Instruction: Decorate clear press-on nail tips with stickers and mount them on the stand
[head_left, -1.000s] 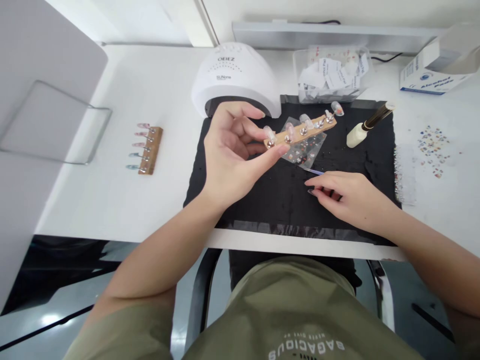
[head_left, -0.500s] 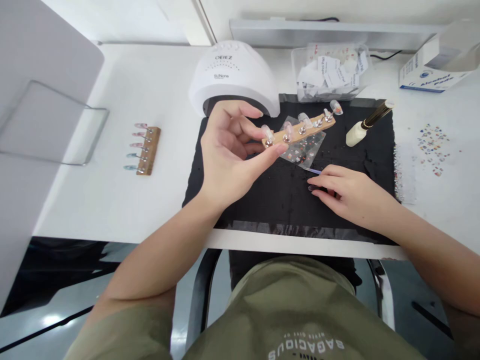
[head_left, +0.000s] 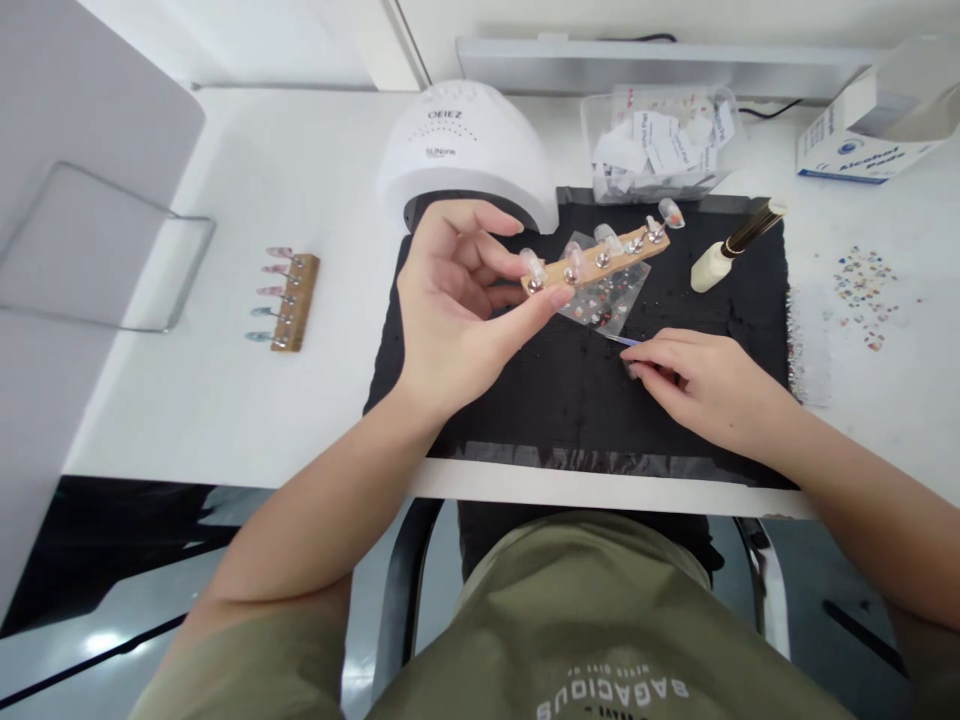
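My left hand point(head_left: 465, 310) grips one end of a wooden nail display stand point(head_left: 622, 258) between thumb and fingers, tilted above the black mat point(head_left: 525, 400). Clear, decorated false nails point(head_left: 606, 238) are mounted along it on metal studs. Under the stand lies a clear sheet point(head_left: 611, 300) with small coloured pieces on it. Just to its lower right, my right hand point(head_left: 697, 385) is closed at a thin purple-handled tool point(head_left: 630, 342), whose pale tip reaches the sheet's lower corner. Something small and shiny shows at the fingertips; I cannot make it out.
A white nail lamp point(head_left: 472, 150) stands behind my left hand. A clear tub of alcohol pads point(head_left: 652, 145), a cream bottle point(head_left: 711, 268) and an open box point(head_left: 847, 145) are at the back. Loose gems point(head_left: 866, 295) lie right; another nail stand point(head_left: 298, 300) lies left.
My right hand's fingers have drawn closer together and shifted slightly right, covering more of the purple tool. My left hand and the stand have hardly moved.
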